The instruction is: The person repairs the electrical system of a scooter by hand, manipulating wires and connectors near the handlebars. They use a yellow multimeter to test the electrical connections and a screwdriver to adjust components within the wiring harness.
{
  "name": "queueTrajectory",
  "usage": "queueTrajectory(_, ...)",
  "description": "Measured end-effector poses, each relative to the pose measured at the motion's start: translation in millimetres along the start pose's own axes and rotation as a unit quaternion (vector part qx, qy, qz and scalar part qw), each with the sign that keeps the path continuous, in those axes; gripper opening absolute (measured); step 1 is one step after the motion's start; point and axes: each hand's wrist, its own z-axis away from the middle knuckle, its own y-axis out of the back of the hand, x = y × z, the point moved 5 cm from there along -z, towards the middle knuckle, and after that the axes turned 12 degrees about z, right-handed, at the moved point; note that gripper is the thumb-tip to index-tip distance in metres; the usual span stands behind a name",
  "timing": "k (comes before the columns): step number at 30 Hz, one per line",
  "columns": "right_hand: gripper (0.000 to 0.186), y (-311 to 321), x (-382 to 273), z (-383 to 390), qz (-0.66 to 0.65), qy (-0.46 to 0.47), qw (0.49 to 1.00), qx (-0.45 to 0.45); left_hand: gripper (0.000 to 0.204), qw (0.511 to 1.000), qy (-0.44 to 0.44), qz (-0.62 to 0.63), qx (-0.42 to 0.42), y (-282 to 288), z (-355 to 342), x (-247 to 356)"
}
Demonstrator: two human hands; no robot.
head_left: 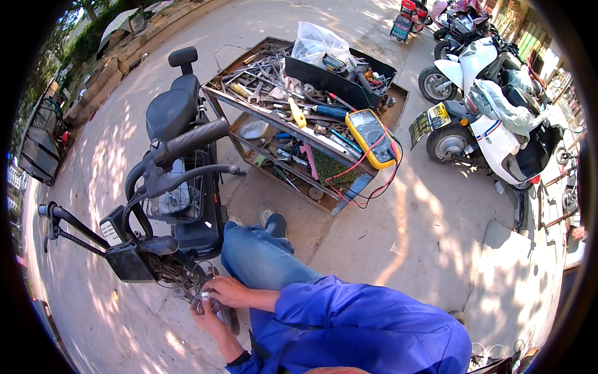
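Both hands work close together at the front of a black electric scooter [171, 212], below its handlebar. My left hand [210, 319] is closed, its fingertips pinching a small white piece [205, 295] that looks like a plug. Just above it, my right hand [229, 290] is closed too, its fingertips bent in around the same spot. What they grip is too small to make out. Loose wires [177, 272] hang out of the scooter's front beside my fingers, under the dark display housing [131, 263].
Ahead stands a two-tier metal tool cart [218, 93] heaped with wrenches and screwdrivers. A yellow multimeter [372, 138] with red and black leads rests on its right corner. A black bin [333, 80] sits on top. White scooters [492, 134] are parked at the right.
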Motion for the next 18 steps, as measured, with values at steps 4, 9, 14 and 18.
queueTrajectory(4,0.025,4.3,-3.4,3.0,0.003,0.004,1.000,0.002,0.040,1.000,0.001,0.005,-0.012,2.4,-1.0,-2.5)
queueTrajectory(9,0.026,7.4,1.7,2.6,0.001,0.011,1.000,0.013,0.039,1.000,-0.005,0.004,-0.023,-6.6,-0.1,0.1)
queueTrajectory(14,0.026,-1.8,-4.1,-0.2,0.000,0.011,0.999,-0.032,0.037,0.998,0.002,0.066,0.015,1.5,4.2,2.4)
queueTrajectory(18,0.025,11.0,-14.6,5.8,0.054,0.033,0.998,0.025,0.031,0.999,-0.017,0.045,-0.020,3.5,0.6,-2.4)
